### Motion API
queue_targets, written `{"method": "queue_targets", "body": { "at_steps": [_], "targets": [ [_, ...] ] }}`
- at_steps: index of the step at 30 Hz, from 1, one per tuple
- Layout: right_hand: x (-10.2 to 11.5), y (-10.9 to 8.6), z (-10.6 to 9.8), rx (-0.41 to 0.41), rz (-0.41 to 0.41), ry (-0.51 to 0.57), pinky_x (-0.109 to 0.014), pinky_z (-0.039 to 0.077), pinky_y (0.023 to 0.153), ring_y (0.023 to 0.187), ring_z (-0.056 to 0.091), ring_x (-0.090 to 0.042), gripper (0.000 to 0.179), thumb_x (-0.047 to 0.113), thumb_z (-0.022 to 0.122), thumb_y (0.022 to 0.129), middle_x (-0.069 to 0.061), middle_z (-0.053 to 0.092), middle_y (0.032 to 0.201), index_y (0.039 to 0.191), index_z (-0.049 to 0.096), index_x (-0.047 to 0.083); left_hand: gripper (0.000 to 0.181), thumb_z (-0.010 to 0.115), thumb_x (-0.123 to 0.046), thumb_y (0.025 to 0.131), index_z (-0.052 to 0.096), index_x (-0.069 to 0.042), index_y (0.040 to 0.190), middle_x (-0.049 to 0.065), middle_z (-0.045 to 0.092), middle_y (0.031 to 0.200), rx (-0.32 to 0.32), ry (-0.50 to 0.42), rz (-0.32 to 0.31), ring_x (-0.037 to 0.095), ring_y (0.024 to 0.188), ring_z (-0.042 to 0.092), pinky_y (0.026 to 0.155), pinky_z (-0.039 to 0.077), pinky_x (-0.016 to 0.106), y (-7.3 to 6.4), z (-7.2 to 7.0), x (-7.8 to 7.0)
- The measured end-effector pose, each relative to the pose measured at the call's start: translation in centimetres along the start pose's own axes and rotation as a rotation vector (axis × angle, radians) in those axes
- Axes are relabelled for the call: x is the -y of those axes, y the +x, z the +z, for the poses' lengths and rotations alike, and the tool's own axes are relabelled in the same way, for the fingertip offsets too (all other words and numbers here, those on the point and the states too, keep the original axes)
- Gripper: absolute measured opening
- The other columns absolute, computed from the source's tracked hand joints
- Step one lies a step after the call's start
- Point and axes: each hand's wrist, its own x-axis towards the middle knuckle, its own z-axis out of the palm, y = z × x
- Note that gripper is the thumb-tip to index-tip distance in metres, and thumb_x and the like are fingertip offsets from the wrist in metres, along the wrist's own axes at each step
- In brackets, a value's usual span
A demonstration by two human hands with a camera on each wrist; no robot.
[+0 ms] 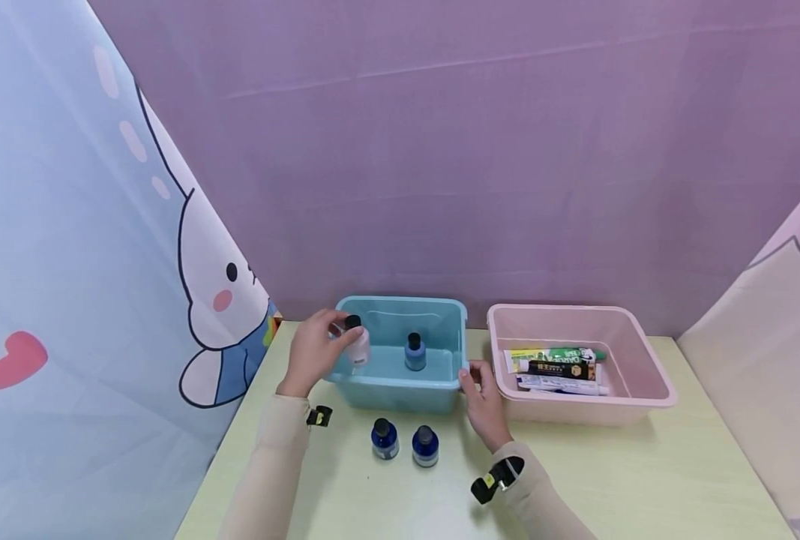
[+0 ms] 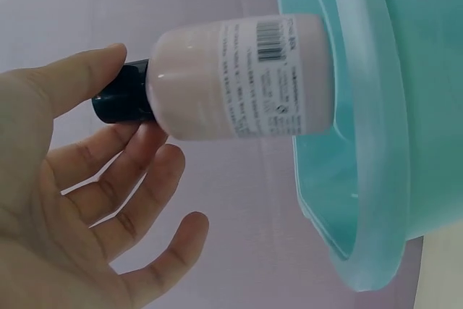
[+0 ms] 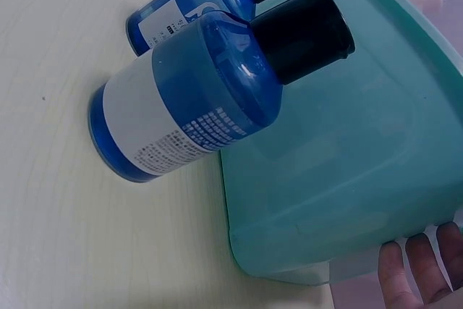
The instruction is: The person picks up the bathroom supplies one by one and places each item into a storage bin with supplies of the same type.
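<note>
A small pale pink bottle [image 2: 239, 77] with a black cap is pinched at the cap between the thumb and fingers of my left hand [image 1: 315, 349]. It is held upright over the left part of a teal plastic bin [image 1: 400, 394], near the rim. Inside the bin stands a blue bottle [image 1: 414, 355] with a black cap. My right hand [image 1: 483, 405] grips the bin's right rim, its fingertips against the wall in the right wrist view. Two dark blue bottles, one at the left [image 1: 385, 440] and one at the right [image 1: 425, 447], stand upright in front of the bin.
To the right sits a pink bin [image 1: 575, 410] holding several toothpaste tubes [image 1: 561, 369]. Both bins stand on a pale yellow-green table [image 1: 703, 457]. A purple curtain [image 1: 440, 165] hangs behind, and a printed light blue curtain [image 1: 89, 225] closes the left side.
</note>
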Motion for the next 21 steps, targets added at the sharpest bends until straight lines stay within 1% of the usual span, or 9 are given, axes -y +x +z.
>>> {"method": "queue_targets", "body": {
  "at_steps": [4,10,15,21],
  "targets": [
    [0.0,0.1,0.0,0.001,-0.002,0.0,-0.057,0.048,0.106,0.117,0.05,-0.025,0.039,0.033,0.046,0.11,-0.011,0.053,0.128,0.136,0.048,0.005,0.047,0.073,-0.044,0.094,0.069,-0.009,0.125,0.009,0.07,0.113,0.035,0.036,0.001,0.025,0.096,0.066,0.076,0.058,0.04,0.7,0.0,-0.1],
    [0.1,0.1,0.0,0.008,0.015,0.001,-0.057,0.047,0.108,0.119,0.049,-0.025,0.035,0.034,0.046,0.11,-0.01,0.052,0.129,0.134,0.048,0.009,0.043,0.075,-0.043,0.093,0.071,-0.01,0.121,0.008,0.072,0.107,0.066,0.082,0.011,0.023,0.088,0.065,0.069,0.055,0.034,1.8,0.2,0.1],
    [0.2,0.2,-0.1,0.008,0.013,-0.005,-0.053,0.048,0.107,0.119,0.049,-0.026,0.04,0.036,0.045,0.11,-0.011,0.052,0.13,0.136,0.047,0.006,0.038,0.077,-0.041,0.092,0.073,-0.011,0.115,0.006,0.073,0.103,0.084,0.095,0.016,0.022,0.084,0.065,0.066,0.055,0.032,2.6,0.3,0.1],
    [0.1,0.2,-0.1,0.011,0.023,-0.001,-0.054,0.048,0.108,0.119,0.049,-0.026,0.039,0.035,0.046,0.11,-0.011,0.052,0.13,0.136,0.048,0.006,0.035,0.078,-0.038,0.091,0.074,-0.011,0.112,0.007,0.075,0.102,0.117,0.113,0.024,0.021,0.082,0.066,0.066,0.056,0.032,3.2,0.5,0.3]
  ]
}}
